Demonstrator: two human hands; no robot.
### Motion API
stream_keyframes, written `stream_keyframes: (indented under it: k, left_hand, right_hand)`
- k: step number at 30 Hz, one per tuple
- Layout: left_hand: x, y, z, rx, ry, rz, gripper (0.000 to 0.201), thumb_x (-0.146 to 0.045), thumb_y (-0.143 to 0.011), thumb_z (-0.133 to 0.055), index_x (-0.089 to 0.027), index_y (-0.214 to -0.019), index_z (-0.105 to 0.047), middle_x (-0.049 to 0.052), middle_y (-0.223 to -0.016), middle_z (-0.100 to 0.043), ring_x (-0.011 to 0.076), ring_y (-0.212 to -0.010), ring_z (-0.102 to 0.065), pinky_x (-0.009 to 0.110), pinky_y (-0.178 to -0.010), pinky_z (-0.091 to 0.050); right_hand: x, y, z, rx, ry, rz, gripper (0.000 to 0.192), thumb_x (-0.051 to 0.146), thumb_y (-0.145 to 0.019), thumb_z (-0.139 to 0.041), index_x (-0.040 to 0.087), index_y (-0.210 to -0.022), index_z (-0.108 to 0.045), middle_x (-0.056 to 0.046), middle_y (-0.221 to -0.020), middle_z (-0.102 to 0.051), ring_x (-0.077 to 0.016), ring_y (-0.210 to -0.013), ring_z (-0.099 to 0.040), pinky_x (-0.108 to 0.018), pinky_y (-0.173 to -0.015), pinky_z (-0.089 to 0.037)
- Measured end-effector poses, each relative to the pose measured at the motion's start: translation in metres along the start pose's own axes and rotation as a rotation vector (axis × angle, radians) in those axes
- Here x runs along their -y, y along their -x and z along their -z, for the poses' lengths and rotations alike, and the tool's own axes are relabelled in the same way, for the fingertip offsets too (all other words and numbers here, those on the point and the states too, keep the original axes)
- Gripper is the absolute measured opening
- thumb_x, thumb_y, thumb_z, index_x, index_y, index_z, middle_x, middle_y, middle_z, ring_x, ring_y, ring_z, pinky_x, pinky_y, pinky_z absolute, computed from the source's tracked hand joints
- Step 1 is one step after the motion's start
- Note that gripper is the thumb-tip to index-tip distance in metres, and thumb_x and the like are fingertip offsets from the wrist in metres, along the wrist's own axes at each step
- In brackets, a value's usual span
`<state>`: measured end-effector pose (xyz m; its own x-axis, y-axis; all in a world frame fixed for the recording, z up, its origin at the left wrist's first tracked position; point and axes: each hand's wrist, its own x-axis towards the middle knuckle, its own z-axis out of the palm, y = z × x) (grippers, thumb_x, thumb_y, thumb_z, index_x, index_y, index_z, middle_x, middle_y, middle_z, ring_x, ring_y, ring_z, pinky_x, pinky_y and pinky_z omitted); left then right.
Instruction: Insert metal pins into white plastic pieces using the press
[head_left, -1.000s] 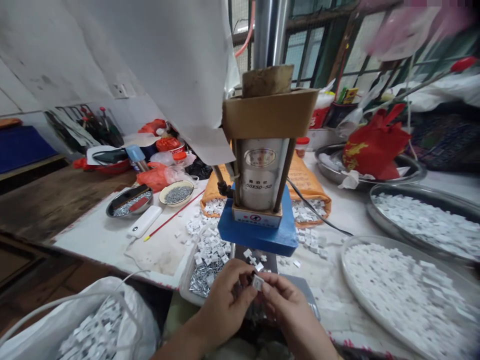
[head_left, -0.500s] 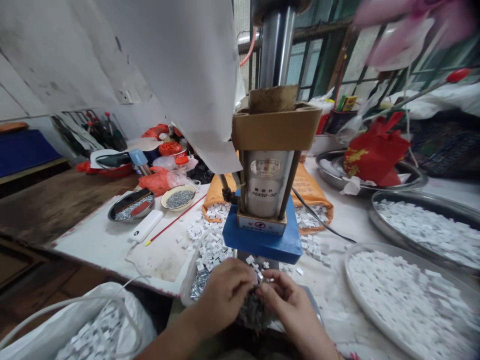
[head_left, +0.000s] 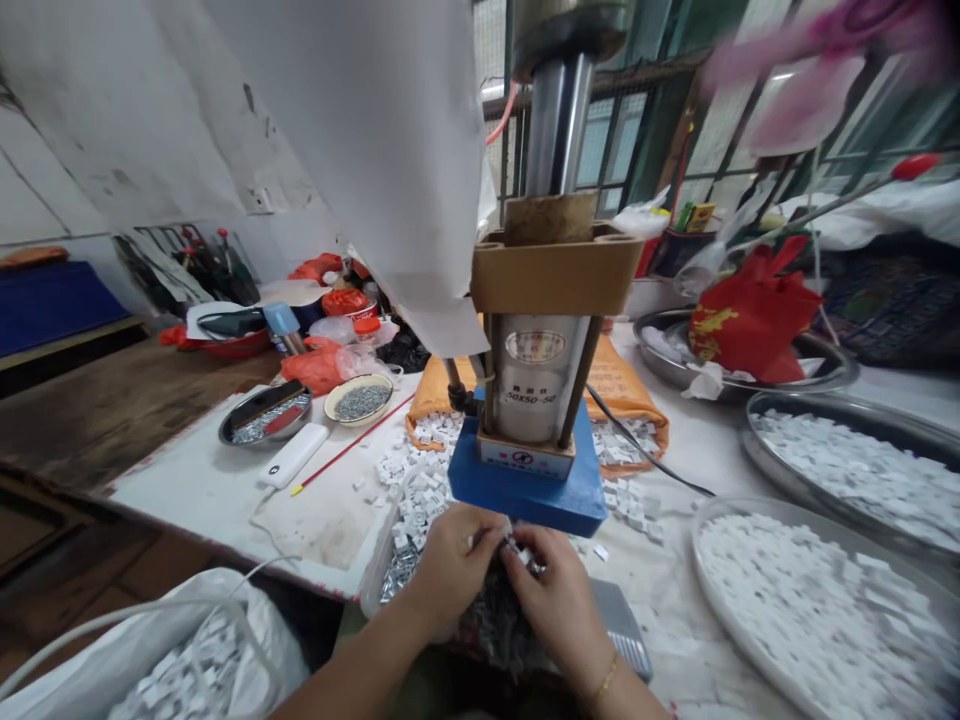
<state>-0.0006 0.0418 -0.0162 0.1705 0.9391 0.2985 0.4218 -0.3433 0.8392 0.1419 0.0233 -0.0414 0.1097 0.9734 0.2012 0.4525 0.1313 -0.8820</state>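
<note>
The press (head_left: 529,385) shows a blue base (head_left: 525,497) and brown collar (head_left: 555,280), with orange sack (head_left: 626,385) behind it, gold-printed red bag (head_left: 750,320) and white pieces (head_left: 810,590) to its right, and yellow-tipped red stick (head_left: 354,443) to its left.

I count two hands (head_left: 454,562), one press (head_left: 531,388), two bowls (head_left: 352,421) of metal bits (head_left: 363,402), two steel basins (head_left: 832,408), one round tray (head_left: 699,548) and one red stick (head_left: 355,442)

Left hand (head_left: 454,560): was bare, as was its forearm, down to the bottom edge of the frame.
Right hand (head_left: 553,582): was bare too.
Bracelet (head_left: 606,680): thin and gold-coloured, it circled the right wrist, low, right of centre.
</note>
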Motion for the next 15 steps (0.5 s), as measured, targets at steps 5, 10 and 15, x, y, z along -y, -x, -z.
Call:
stream_keyframes:
  k: [5,10,15]
  left_hand:
    - [0.002,-0.001,-0.007,0.008,0.039,0.011,0.015,-0.018,-0.082,-0.057,-0.018,-0.077,-0.071,0.005,-0.082,-0.072,0.0186,-0.082,-0.064,0.031,-0.078,-0.049]
    - [0.002,0.001,-0.010,0.017,0.059,0.043,0.013,-0.016,-0.083,-0.057,-0.018,-0.079,-0.070,0.005,-0.084,-0.072,0.0178,-0.081,-0.064,0.030,-0.078,-0.049]
    - [0.006,0.003,-0.011,-0.012,0.012,-0.042,0.014,-0.014,-0.083,-0.057,-0.019,-0.076,-0.068,0.002,-0.081,-0.071,0.0167,-0.080,-0.063,0.029,-0.077,-0.048]
  right_hand:
    - [-0.006,0.000,-0.007,-0.031,-0.033,-0.065,0.021,0.037,-0.076,-0.060,0.019,-0.078,-0.070,-0.007,-0.075,-0.069,-0.0216,-0.066,-0.059,-0.031,-0.059,-0.045]
    - [-0.006,0.000,-0.006,-0.030,-0.046,-0.079,0.019,0.033,-0.075,-0.060,0.018,-0.080,-0.070,-0.007,-0.077,-0.069,-0.0217,-0.069,-0.060,-0.030,-0.061,-0.045]
    - [-0.007,0.000,-0.008,-0.024,-0.040,-0.091,0.020,0.032,-0.074,-0.058,0.018,-0.081,-0.070,-0.008,-0.078,-0.070,-0.0226,-0.070,-0.061,-0.032,-0.062,-0.047]
